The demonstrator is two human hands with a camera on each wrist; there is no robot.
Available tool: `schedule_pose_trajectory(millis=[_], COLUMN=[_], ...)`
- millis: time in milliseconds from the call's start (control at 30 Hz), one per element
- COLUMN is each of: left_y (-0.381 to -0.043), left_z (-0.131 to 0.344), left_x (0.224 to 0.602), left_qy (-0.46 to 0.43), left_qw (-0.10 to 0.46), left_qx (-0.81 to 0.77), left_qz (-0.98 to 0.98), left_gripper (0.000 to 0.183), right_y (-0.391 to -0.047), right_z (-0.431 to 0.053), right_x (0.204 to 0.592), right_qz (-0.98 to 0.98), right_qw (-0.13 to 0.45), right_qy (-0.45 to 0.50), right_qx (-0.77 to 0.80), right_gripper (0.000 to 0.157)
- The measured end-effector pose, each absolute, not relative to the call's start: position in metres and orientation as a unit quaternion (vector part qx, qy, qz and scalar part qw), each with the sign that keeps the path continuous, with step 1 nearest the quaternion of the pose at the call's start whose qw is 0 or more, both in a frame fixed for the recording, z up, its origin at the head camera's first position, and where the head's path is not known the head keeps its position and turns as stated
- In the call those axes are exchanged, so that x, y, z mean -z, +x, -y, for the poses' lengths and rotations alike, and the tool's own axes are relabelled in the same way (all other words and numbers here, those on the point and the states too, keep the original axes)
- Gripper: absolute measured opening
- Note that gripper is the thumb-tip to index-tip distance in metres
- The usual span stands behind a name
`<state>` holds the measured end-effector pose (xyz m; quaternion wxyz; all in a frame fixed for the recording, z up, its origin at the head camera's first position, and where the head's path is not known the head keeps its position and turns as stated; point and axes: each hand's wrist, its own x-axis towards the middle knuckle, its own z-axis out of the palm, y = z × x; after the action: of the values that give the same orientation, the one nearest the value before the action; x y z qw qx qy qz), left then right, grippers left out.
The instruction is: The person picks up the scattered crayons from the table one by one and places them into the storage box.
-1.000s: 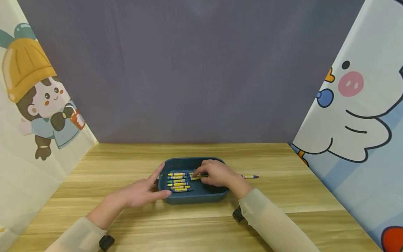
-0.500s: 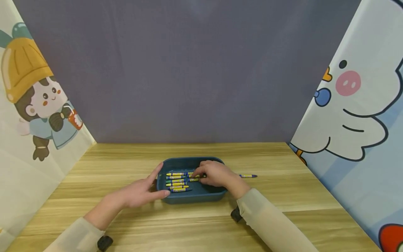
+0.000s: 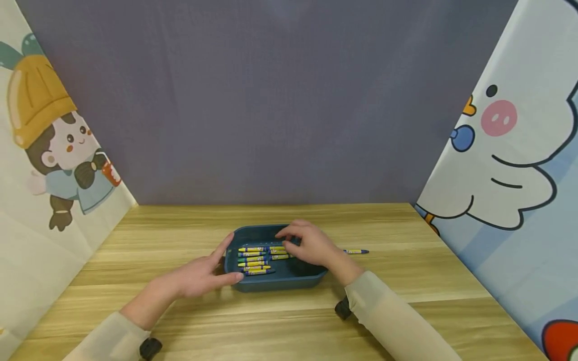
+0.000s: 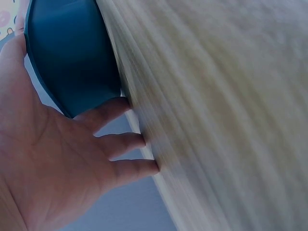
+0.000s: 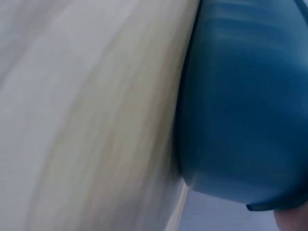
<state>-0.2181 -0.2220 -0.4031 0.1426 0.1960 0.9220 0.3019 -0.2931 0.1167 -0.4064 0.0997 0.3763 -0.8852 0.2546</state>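
Note:
A dark blue rectangular tray (image 3: 277, 285) stands on the wooden table. Several yellow-wrapped crayons (image 3: 253, 259) lie side by side in its left half, and a few more crayons (image 3: 280, 257) lie end to end with them toward the middle. My left hand (image 3: 198, 277) rests against the tray's left end, thumb and forefinger spread along the rim. In the left wrist view its other fingertips (image 4: 151, 166) touch the tabletop. Over the tray's right half hovers my right hand (image 3: 311, 245), with thumb and forefinger parted and no crayon visible between them; it partly hides the tray's interior.
One crayon with a dark blue tip (image 3: 356, 251) lies on the table (image 3: 384, 291) just right of the tray. A grey backdrop (image 3: 280, 110) rises behind the table, and printed cartoon panels (image 3: 501, 165) flank both sides.
My right hand has let go of the crayon in the middle of the tray and lifted slightly up and away. That crayon now lies in line with the others. The left hand stays put.

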Motion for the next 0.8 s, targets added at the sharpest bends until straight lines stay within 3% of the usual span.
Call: schedule_pose_trajectory(millis=[233, 800], left_y=[-0.221, -0.221], left_z=[0.223, 0.222], left_x=[0.406, 0.406], left_qy=[0.193, 0.197], left_qw=[0.138, 0.134], left_qx=[-0.298, -0.294], left_qz=[-0.925, -0.926], left_gripper=[0.113, 0.111], right_y=[-0.3, -0.307], right_z=[-0.132, -0.232], right_x=[0.404, 0.409], right_qz=[0.854, 0.896], right_qw=[0.106, 0.075], right_qy=[0.334, 0.266], right_qx=[-0.385, -0.348], right_gripper=[0.024, 0.022])
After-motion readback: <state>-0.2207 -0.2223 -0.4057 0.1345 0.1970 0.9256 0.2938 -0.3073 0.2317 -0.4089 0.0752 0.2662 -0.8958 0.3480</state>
